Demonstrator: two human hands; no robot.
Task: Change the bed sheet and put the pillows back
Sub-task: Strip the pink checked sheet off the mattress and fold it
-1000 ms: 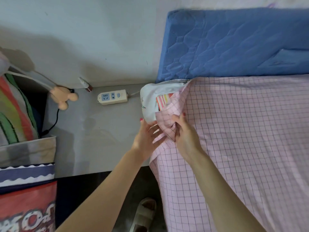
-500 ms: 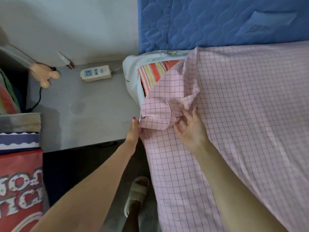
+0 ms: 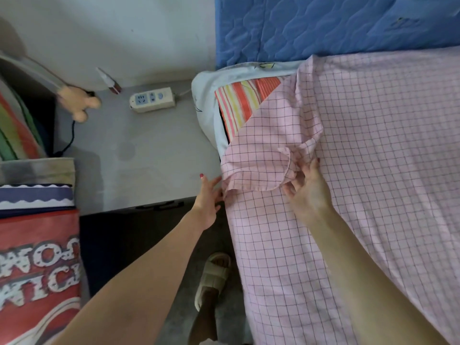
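Note:
A pink checked sheet (image 3: 373,183) covers the bed. Its near-left corner is folded back in a crumpled flap (image 3: 261,168), which bares a striped orange and yellow layer (image 3: 244,103) and a white cover (image 3: 206,105) at the mattress corner. My left hand (image 3: 209,200) reaches to the bed's side edge. Its fingers touch the sheet just below the flap and the thumb points up, away from the cloth. My right hand (image 3: 306,192) lies on top of the bed with fingers spread. Its fingertips press into the bunched fold of the flap.
A blue quilted pad (image 3: 323,26) stands upright at the head of the bed. Left of the bed is a grey bedside surface (image 3: 149,158) with a power strip (image 3: 151,99) and a plush toy (image 3: 77,103). Printed bags (image 3: 37,270) stand far left. My slippered foot (image 3: 214,277) is on the floor.
The folded corner has dropped lower and spread, showing more striped layer. My left hand moved from the corner down to the bed's side edge. My right hand let go and flattened on the flap.

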